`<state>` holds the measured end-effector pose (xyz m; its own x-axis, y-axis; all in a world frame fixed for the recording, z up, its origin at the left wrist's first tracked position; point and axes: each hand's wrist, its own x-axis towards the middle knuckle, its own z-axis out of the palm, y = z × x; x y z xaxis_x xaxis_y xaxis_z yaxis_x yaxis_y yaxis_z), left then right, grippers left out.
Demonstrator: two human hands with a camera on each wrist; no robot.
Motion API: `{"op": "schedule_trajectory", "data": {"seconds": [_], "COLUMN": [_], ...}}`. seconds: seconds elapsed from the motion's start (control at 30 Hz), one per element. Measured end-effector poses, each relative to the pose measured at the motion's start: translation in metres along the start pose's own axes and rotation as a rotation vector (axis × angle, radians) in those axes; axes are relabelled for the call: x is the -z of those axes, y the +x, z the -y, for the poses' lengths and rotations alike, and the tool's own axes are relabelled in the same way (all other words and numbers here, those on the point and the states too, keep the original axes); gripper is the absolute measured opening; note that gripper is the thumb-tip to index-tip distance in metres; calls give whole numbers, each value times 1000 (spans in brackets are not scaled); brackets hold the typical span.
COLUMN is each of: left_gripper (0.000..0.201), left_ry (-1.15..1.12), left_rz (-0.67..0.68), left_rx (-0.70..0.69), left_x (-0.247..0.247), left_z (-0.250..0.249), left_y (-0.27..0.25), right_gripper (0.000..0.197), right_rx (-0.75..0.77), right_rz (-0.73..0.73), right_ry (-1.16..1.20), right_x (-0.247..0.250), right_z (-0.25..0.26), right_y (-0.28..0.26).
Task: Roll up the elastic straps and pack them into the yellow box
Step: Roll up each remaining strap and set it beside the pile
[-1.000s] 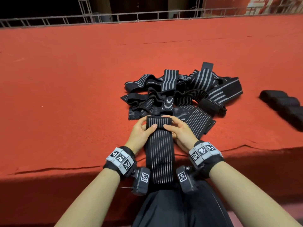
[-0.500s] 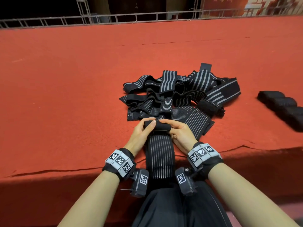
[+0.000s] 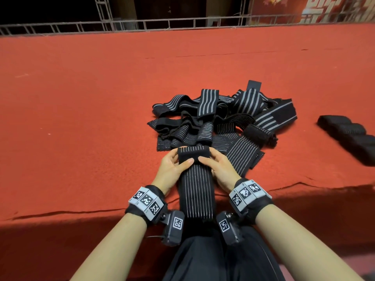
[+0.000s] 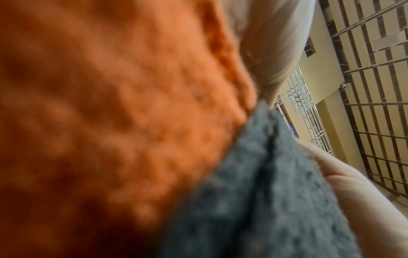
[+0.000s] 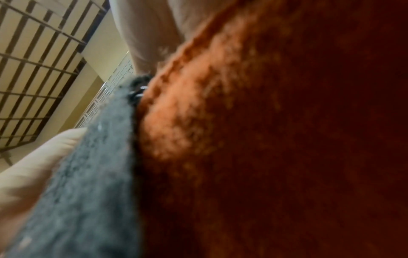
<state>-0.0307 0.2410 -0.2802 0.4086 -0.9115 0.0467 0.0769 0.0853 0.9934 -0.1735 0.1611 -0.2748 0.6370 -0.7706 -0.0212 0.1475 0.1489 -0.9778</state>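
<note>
Red carpet [image 3: 101,118] underlies strap pile [image 3: 219,118]; metal railing [image 3: 142,24] behind.

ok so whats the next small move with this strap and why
Probably turn the roll once more toward the body: both the left hand and right hand pinch it, and a long flat stretch of strap is not yet rolled.

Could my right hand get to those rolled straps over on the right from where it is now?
Probably yes, once it lets go. The right hand now grips the strap being rolled, but only bare red cloth lies between it and the rolled straps. Whether they are within arm's reach is hard to judge.
</note>
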Motion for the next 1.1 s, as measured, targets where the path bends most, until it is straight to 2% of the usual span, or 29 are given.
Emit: {"op": "schedule_trajectory", "data": {"seconds": [0.13,0.4,0.53,0.63,0.7,0.83,0.93,1.1], "left_gripper": [32,29,28,36,44,50,61,64], "left_ry": [130,128,151,66,25,86,97,95], "left_rz": [-38,58,0,-17,-7,31,89,129], "left_rx": [-11,-16,-48,20,41,-2,37,82], "left_x": [-3,-6,-7,-6,-4,-4,-4,-4], "left_z": [2,-2,-2,-2,-1,1,2,3], "left_y": [2,-2,-1,0,0,-1,0,3], "right_gripper": [38,50,60,52,42,30,47,63], "right_rx": [11,80,19,-45,-60,-42,-18,-8], "right_rz": [-21,-40,-40,-55,-53,-34,-14,25], "right_ry": [44,-3,35,222,241,46,-129,-150], "right_x": [3,6,4,3,3,-3,-3,-1], "right_z": [-3,-6,-4,2,2,-2,-4,1], "right_y": [2,1,3,3,4,6,5,1]}}
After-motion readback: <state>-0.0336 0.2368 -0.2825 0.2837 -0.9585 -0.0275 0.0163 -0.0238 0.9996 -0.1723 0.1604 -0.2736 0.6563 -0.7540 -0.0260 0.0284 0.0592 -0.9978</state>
